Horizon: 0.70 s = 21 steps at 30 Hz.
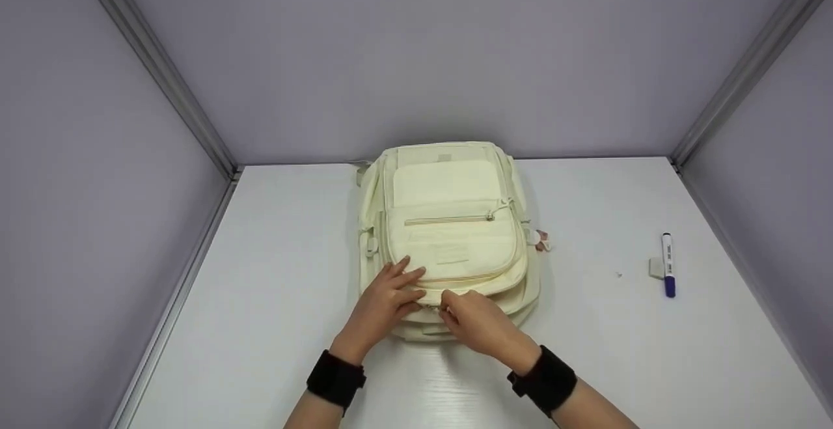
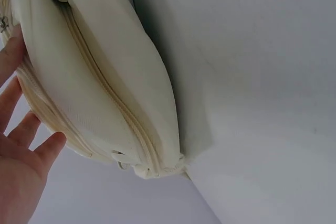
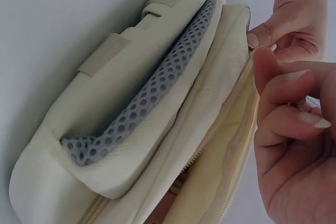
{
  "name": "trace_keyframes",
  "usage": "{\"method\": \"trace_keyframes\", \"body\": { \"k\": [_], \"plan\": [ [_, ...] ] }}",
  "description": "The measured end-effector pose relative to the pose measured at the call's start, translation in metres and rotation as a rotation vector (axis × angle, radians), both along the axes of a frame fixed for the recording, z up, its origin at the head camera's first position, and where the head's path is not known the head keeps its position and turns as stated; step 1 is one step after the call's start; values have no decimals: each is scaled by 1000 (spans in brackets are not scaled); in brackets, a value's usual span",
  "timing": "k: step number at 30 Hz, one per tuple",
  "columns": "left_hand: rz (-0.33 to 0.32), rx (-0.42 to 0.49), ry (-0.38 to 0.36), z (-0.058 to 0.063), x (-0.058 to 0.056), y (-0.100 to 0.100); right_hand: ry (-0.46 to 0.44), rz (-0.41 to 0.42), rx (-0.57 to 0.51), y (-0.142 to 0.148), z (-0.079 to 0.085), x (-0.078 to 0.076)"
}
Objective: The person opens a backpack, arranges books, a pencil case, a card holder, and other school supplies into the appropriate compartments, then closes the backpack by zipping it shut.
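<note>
A cream backpack point(image 1: 449, 185) lies on its back with its front pockets facing up. My right hand point(image 1: 478, 321) has its fingers curled at the near edge, pinching the zipper pull of a front compartment; the pull itself is mostly hidden by the fingers. Beside it, my left hand point(image 1: 390, 299) rests on the near left part of the bag, its fingers spread over the pocket edge. In the right wrist view the compartment gapes along its unzipped teeth, showing a pale yellow lining point(image 3: 223, 156). Grey mesh point(image 3: 152, 87) lines another opening lower on the bag.
A white marker with a blue cap point(image 1: 668, 266) lies on the white table point(image 1: 605, 351) at the right, against a small pale block point(image 1: 656, 267). A small pinkish charm point(image 1: 542, 241) hangs at the bag's right side. Grey panels enclose the table's back and sides.
</note>
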<state>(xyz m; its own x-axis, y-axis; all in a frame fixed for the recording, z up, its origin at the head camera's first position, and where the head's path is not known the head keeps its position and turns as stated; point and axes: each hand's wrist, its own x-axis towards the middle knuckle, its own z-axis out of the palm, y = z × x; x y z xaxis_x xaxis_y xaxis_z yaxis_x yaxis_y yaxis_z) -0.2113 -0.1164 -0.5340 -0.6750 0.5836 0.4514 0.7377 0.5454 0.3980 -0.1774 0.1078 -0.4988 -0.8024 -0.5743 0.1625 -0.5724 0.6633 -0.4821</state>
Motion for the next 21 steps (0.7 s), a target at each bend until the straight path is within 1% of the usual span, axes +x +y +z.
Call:
{"method": "trace_keyframes", "body": {
  "k": [5, 12, 21],
  "plan": [
    [15, 1, 31, -1, 0, 1, -39, -5, 30, 12, 2, -1],
    [14, 4, 16, 1, 0, 1, -80, -10, 35, 40, 7, -5],
    [20, 0, 11, 3, 1, 3, -133, -69, 17, 71, 7, -6]
  ]
}}
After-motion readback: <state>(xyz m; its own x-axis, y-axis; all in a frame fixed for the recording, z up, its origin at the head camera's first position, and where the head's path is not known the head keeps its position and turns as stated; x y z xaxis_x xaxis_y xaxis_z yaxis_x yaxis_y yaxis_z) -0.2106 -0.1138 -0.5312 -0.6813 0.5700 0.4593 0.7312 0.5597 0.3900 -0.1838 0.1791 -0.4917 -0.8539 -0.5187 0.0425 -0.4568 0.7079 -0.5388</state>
